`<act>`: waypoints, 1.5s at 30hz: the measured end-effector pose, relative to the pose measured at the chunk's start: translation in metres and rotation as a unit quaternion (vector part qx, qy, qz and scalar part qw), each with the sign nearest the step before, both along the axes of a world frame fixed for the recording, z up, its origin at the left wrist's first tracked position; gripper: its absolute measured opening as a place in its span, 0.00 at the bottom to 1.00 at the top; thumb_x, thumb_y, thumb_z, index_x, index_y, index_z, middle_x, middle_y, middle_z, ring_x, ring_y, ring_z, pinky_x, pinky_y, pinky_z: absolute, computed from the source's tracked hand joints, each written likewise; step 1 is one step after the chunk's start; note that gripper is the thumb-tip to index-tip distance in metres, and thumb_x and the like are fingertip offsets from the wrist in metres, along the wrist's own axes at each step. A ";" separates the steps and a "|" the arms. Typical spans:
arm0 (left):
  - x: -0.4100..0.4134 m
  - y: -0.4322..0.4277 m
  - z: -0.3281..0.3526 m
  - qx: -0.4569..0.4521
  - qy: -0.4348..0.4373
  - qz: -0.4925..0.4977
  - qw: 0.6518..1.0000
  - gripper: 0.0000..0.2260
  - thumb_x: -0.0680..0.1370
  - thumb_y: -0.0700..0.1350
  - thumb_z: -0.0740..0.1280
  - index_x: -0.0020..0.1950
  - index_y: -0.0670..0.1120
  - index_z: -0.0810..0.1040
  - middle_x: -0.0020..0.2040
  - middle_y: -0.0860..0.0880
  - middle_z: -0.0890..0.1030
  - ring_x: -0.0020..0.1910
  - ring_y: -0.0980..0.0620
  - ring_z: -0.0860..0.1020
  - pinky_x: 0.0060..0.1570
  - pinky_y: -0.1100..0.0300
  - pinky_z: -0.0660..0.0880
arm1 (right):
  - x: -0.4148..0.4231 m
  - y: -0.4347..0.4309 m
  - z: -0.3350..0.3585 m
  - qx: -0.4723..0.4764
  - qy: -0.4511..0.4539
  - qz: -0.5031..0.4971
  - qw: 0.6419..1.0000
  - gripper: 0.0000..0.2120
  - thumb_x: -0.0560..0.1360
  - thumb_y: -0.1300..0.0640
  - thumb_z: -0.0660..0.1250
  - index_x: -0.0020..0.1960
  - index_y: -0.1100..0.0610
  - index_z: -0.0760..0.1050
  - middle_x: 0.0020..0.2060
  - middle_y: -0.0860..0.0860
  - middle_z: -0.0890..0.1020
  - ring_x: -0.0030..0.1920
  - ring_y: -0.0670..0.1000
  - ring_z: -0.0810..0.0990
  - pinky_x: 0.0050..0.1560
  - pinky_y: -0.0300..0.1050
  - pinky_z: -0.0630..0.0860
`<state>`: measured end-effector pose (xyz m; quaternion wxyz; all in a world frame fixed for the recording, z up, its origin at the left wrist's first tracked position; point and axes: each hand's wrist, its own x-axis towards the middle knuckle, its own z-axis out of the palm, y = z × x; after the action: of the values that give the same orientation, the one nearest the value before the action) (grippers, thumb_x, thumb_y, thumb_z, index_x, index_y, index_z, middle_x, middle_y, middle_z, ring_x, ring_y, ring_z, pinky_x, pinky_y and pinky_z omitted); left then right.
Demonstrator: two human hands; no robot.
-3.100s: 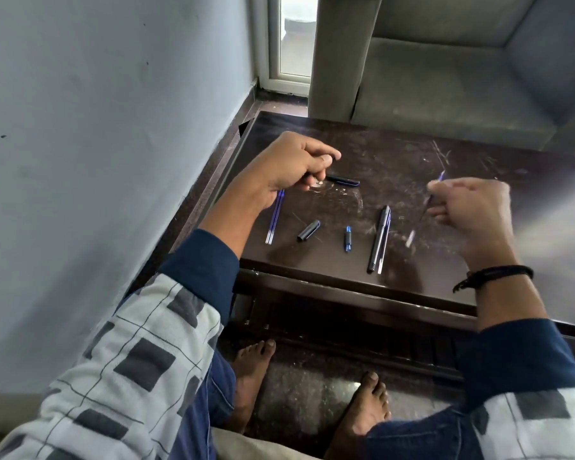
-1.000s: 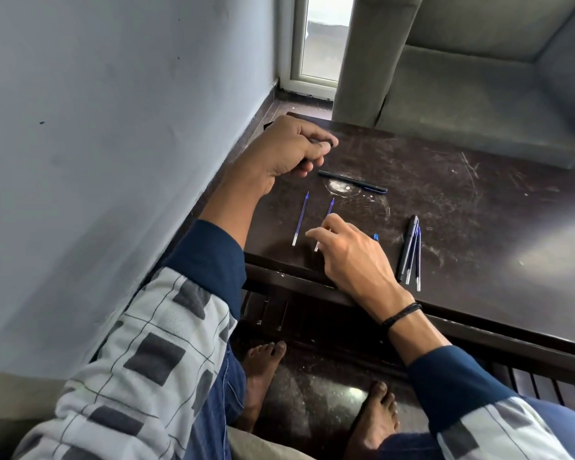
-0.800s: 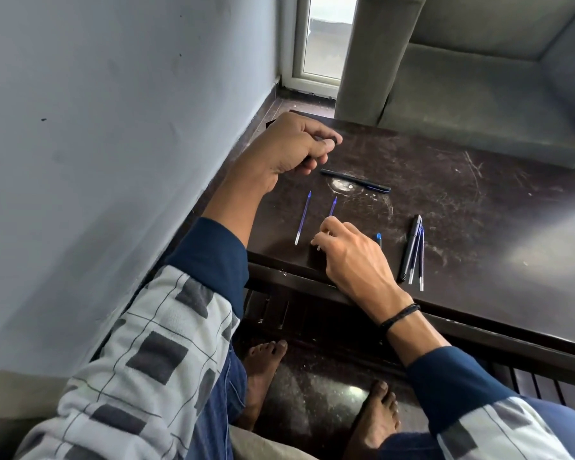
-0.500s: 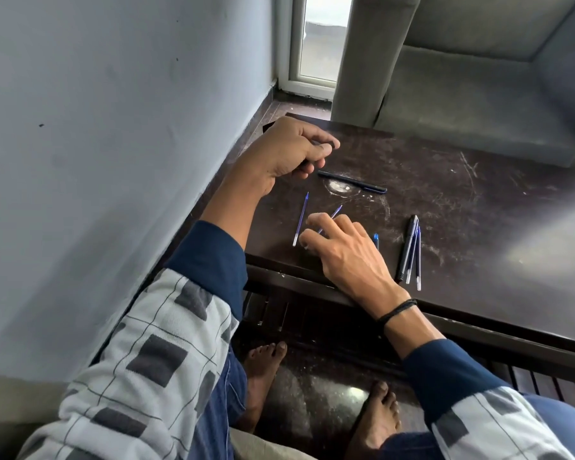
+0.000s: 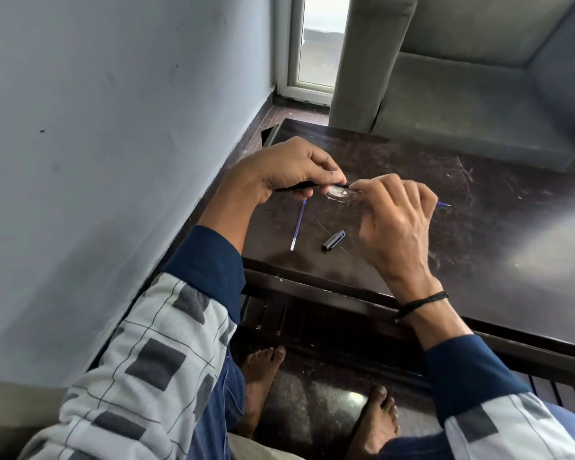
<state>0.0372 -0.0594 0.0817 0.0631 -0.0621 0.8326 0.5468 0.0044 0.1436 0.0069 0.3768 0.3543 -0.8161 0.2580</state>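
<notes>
Now L-grip (image 5: pixel 279 171): barrel (image 5: pixel 299 186); R-grip (image 5: pixel 395 220): refill (image 5: pixel 444 204)

The black pen barrel (image 5: pixel 304 185) is slim and lies near-horizontal above the tabletop, gripped in the left hand (image 5: pixel 286 171), with one end pointing right. The blue ink refill (image 5: pixel 444 204) is thin and pinched in the right hand (image 5: pixel 395 217). Only its tail shows, apparently in line with the barrel.

Dark table (image 5: pixel 478 234): refill (image 5: pixel 297 225), cap (image 5: pixel 333 240).
</notes>
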 end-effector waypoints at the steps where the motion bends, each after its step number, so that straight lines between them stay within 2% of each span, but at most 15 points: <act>1: 0.000 0.001 0.000 -0.003 -0.005 -0.012 1.000 0.07 0.78 0.46 0.72 0.52 0.46 0.87 0.38 0.47 0.81 0.31 0.56 0.73 0.35 0.65 0.74 | -0.002 0.001 0.001 -0.012 -0.014 -0.009 1.000 0.08 0.80 0.61 0.66 0.54 0.52 0.82 0.45 0.48 0.81 0.47 0.53 0.77 0.57 0.50 0.64; 5: 0.000 0.004 -0.001 -0.005 -0.012 -0.030 0.999 0.07 0.78 0.45 0.72 0.53 0.44 0.86 0.39 0.46 0.81 0.31 0.55 0.73 0.35 0.64 0.73 | -0.009 0.004 0.000 -0.027 -0.067 -0.002 0.997 0.05 0.81 0.57 0.68 0.53 0.53 0.83 0.46 0.48 0.81 0.45 0.53 0.78 0.54 0.45 0.63; 11: -0.002 0.005 -0.003 -0.017 -0.011 -0.037 0.999 0.07 0.78 0.44 0.72 0.54 0.44 0.86 0.38 0.46 0.81 0.32 0.54 0.73 0.35 0.63 0.73 | -0.010 0.002 -0.004 -0.020 -0.097 0.046 0.994 0.04 0.80 0.59 0.69 0.51 0.57 0.83 0.46 0.50 0.82 0.45 0.55 0.78 0.48 0.48 0.66; 16: -0.003 0.004 -0.006 -0.028 -0.014 -0.033 0.999 0.06 0.77 0.43 0.73 0.52 0.44 0.86 0.39 0.44 0.82 0.31 0.54 0.73 0.35 0.62 0.73 | -0.011 0.002 -0.004 -0.029 -0.115 0.064 0.991 0.02 0.79 0.60 0.71 0.50 0.57 0.82 0.45 0.50 0.82 0.46 0.53 0.77 0.50 0.43 0.65; 21: -0.006 0.008 -0.009 -0.052 -0.028 -0.039 0.998 0.05 0.77 0.43 0.74 0.51 0.45 0.86 0.39 0.44 0.82 0.34 0.52 0.74 0.35 0.61 0.73 | -0.009 -0.001 -0.005 -0.034 -0.119 0.092 0.988 0.01 0.78 0.63 0.72 0.49 0.60 0.82 0.43 0.51 0.82 0.45 0.54 0.77 0.51 0.48 0.73; 27: -0.009 0.013 -0.012 -0.085 -0.052 -0.058 0.993 0.05 0.75 0.43 0.75 0.50 0.46 0.86 0.38 0.47 0.81 0.36 0.51 0.74 0.36 0.61 0.73 | -0.008 -0.001 -0.005 -0.011 -0.157 0.102 0.982 0.03 0.74 0.64 0.74 0.48 0.60 0.81 0.42 0.51 0.81 0.45 0.52 0.76 0.49 0.37 0.68; 30: -0.011 0.014 -0.013 -0.117 -0.060 -0.052 0.990 0.04 0.73 0.43 0.76 0.46 0.49 0.87 0.37 0.50 0.80 0.35 0.53 0.74 0.36 0.61 0.73 | -0.008 0.000 -0.004 0.014 -0.179 0.114 0.977 0.06 0.73 0.63 0.75 0.49 0.58 0.81 0.44 0.50 0.81 0.46 0.53 0.78 0.50 0.44 0.73; 32: -0.012 0.015 -0.014 -0.136 -0.067 -0.047 0.987 0.03 0.72 0.44 0.76 0.44 0.49 0.87 0.39 0.48 0.80 0.39 0.51 0.74 0.36 0.61 0.73 | -0.009 0.001 -0.004 0.038 -0.188 0.107 0.975 0.09 0.73 0.59 0.77 0.51 0.55 0.81 0.46 0.48 0.82 0.48 0.53 0.79 0.53 0.51 0.74; 34: -0.013 0.014 -0.016 -0.153 -0.064 -0.041 0.985 0.02 0.72 0.46 0.75 0.43 0.50 0.87 0.45 0.43 0.82 0.42 0.49 0.76 0.35 0.60 0.74 | -0.012 0.003 -0.004 0.055 -0.188 0.072 0.978 0.12 0.73 0.53 0.77 0.54 0.52 0.81 0.47 0.46 0.82 0.50 0.52 0.79 0.59 0.49 0.68; 36: -0.013 0.011 -0.016 -0.154 -0.059 -0.024 0.986 0.02 0.71 0.46 0.75 0.42 0.50 0.87 0.45 0.43 0.82 0.41 0.48 0.76 0.34 0.61 0.73 | -0.015 0.006 -0.004 0.058 -0.182 0.030 0.981 0.10 0.74 0.51 0.76 0.53 0.51 0.81 0.47 0.45 0.82 0.51 0.51 0.78 0.61 0.48 0.61; 39: -0.013 0.005 -0.015 -0.146 -0.053 -0.002 0.988 0.03 0.72 0.46 0.75 0.43 0.50 0.87 0.44 0.42 0.82 0.40 0.48 0.75 0.33 0.61 0.73 | -0.019 0.012 -0.002 0.045 -0.177 0.004 0.983 0.03 0.76 0.55 0.73 0.50 0.51 0.83 0.45 0.45 0.83 0.51 0.52 0.79 0.66 0.55 0.60; 42: -0.012 0.004 -0.015 -0.138 -0.053 -0.016 0.989 0.03 0.74 0.45 0.75 0.45 0.49 0.88 0.43 0.42 0.84 0.39 0.50 0.76 0.35 0.61 0.74 | -0.019 0.011 -0.001 0.052 -0.179 -0.008 0.982 0.05 0.76 0.57 0.72 0.49 0.51 0.85 0.45 0.45 0.85 0.52 0.53 0.79 0.69 0.61 0.60; 45: -0.013 0.013 -0.016 -0.133 -0.066 -0.042 0.988 0.04 0.75 0.44 0.75 0.49 0.47 0.87 0.38 0.46 0.82 0.36 0.52 0.76 0.34 0.62 0.74 | -0.016 0.008 -0.001 0.066 -0.179 -0.002 0.982 0.06 0.77 0.57 0.72 0.50 0.49 0.86 0.45 0.46 0.85 0.53 0.54 0.80 0.68 0.60 0.60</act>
<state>0.0239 -0.0465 0.0659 0.1323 -0.0707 0.8939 0.4224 -0.0116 0.1511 0.0057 0.2009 0.3247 -0.8864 0.2617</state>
